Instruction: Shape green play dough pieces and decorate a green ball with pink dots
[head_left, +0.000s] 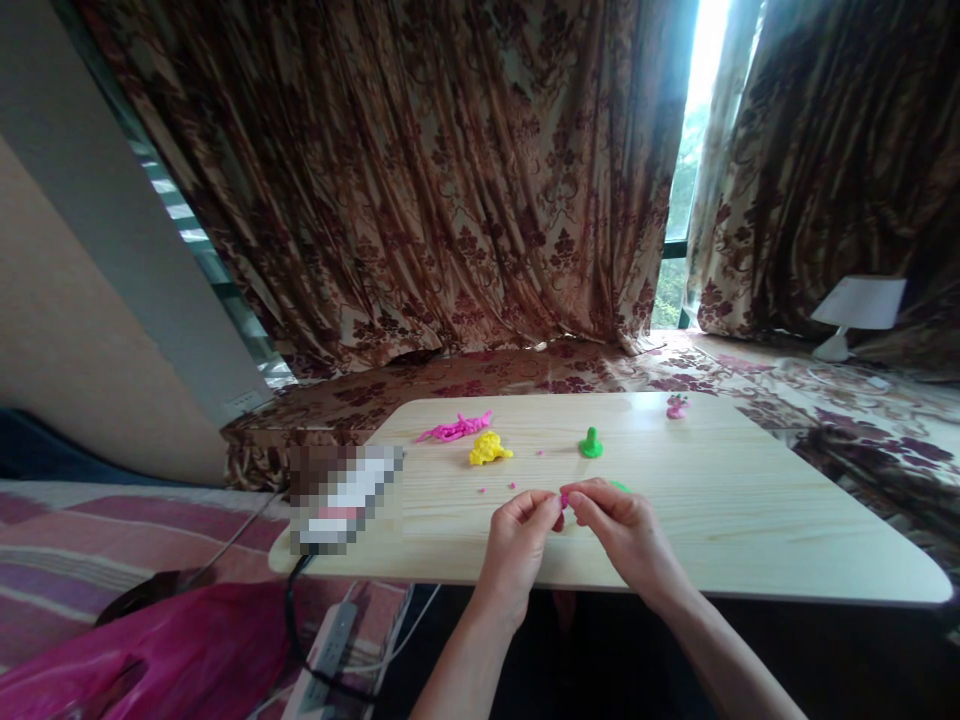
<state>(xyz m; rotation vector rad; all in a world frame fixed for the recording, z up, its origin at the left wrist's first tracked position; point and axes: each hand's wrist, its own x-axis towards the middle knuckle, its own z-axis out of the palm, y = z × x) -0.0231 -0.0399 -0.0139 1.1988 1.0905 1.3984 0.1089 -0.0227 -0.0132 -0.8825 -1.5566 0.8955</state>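
Above the near part of the wooden table [720,500], my left hand [523,535] and my right hand [622,520] meet at the fingertips. Both are closed in a pinch on one small piece of pink modelling clay [564,500]. Two tiny pink clay bits [513,486] lie just left of my hands, and a third sits farther back. Beyond them are a yellow clay lump [489,449] and a pile of pink clay strands [457,428]. A green clay shape [591,443] with an upright knob stands behind my right hand. Some flat green clay [620,487] is partly hidden by that hand.
A small pink figure [677,406] stands at the table's far right. On the left edge lies a blurred-out object [349,500] with a black cable. A power strip [330,650] is below. A white lamp [855,310] stands on the ledge by the curtains [450,200].
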